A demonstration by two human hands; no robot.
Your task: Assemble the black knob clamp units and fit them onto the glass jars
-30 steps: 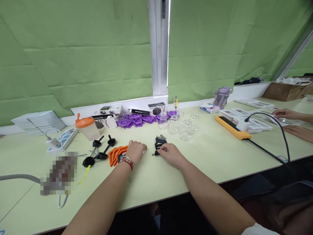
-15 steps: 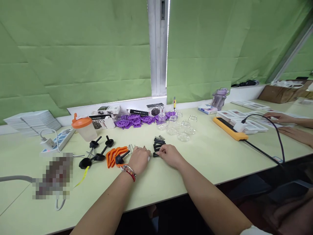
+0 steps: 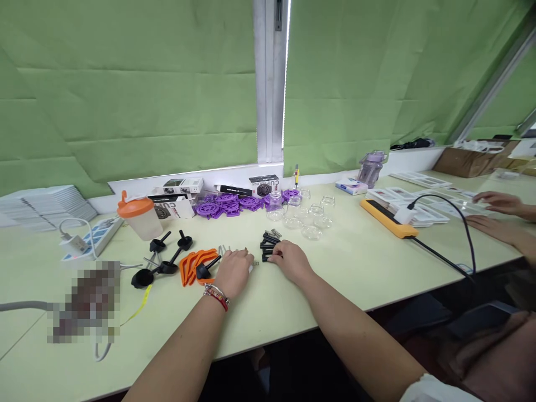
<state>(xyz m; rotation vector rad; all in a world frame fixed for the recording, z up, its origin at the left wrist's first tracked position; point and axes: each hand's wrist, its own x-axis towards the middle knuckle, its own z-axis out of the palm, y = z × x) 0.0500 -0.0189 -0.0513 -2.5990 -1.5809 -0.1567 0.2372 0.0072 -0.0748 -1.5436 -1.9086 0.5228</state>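
My left hand (image 3: 235, 272) is closed, its fingertips pinched at one end of a small metal spring (image 3: 255, 263); part of the spring is hidden by the fingers. My right hand (image 3: 292, 261) is closed too, thumb and forefinger on a short black plastic piece (image 3: 266, 258) at the near end of a row. Several like black pieces (image 3: 268, 243) lie just beyond it, with more springs (image 3: 274, 233) behind them. Left of my left hand are orange bent plastic parts (image 3: 193, 267) and a black cup-shaped part with a stem (image 3: 204, 271).
More black stemmed parts (image 3: 168, 268) lie left. Purple plastic parts (image 3: 228, 205), cup holder boxes (image 3: 264, 187) and clear cups (image 3: 312, 232) stand behind. An orange-lidded shaker (image 3: 140, 218) is at left, a yellow power strip (image 3: 387, 219) at right. A co-worker's hands (image 3: 494, 223) work farther right.
My right hand has drawn the black piece slightly away from the spring at my left fingertips. The view has shifted a little, and the co-worker's far hand has lifted.
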